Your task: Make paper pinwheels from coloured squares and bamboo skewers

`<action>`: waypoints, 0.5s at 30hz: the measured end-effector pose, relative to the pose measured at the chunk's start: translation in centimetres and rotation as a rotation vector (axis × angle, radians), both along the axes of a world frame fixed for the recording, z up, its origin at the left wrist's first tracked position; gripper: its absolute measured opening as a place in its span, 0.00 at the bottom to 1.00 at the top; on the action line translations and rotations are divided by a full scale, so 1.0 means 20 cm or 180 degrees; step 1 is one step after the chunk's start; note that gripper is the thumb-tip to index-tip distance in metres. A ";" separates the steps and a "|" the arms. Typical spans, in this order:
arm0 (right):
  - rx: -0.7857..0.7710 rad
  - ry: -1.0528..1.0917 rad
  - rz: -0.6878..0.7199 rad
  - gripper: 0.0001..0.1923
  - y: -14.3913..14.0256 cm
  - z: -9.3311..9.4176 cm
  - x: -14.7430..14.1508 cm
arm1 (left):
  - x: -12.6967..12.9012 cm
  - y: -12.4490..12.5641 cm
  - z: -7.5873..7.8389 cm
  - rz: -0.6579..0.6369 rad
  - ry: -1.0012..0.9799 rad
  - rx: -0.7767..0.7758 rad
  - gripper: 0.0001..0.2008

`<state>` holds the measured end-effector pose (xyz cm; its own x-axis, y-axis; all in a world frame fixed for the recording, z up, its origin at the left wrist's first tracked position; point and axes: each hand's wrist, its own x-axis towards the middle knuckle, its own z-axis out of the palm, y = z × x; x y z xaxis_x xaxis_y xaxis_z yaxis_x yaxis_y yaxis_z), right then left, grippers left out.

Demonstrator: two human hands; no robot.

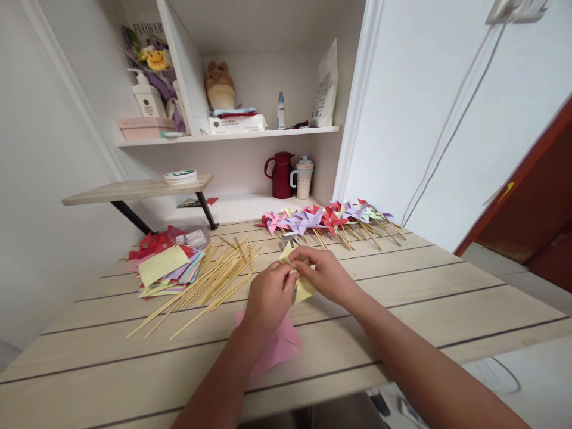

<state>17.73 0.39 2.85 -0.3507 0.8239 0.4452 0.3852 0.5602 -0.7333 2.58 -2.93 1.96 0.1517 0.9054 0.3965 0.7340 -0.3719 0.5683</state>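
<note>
Near the middle of the table, my left hand [271, 293] and my right hand [325, 271] meet over a piece of yellow paper [304, 290]. The fingers of both hands are closed on it, pinching close together at its centre. Parts of the paper stick out above and below the fingers; the rest is hidden by them. A pink paper sheet [281, 345] lies on the table under my left wrist. Left of my hands is a loose spread of thin wooden sticks [218, 277]. Beyond my hands, finished paper pinwheels [304, 220] on sticks lie in a row.
At the left sits a stack of coloured paper [163, 268] beside a clear plastic box [196, 237]. A small raised shelf [138, 192] stands behind it on black legs. A red jug [282, 176] and a cup [304, 179] stand at the back.
</note>
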 end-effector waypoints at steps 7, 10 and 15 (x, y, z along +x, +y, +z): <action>-0.0027 0.0069 -0.0092 0.08 0.00 -0.01 0.00 | 0.00 0.00 0.00 -0.0007 0.0042 0.0006 0.09; 0.0068 0.0212 -0.0230 0.14 -0.01 -0.01 0.00 | 0.00 0.00 0.00 -0.0055 -0.0001 0.0068 0.09; 0.0206 0.0870 -0.0407 0.20 0.00 -0.02 0.00 | 0.01 -0.01 0.00 -0.0107 -0.0081 0.0230 0.12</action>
<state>17.75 0.38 2.53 -0.1059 0.8204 0.5619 0.2489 0.5689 -0.7838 2.69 -3.03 1.94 0.1704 0.8689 0.4647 0.7060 -0.4367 0.5575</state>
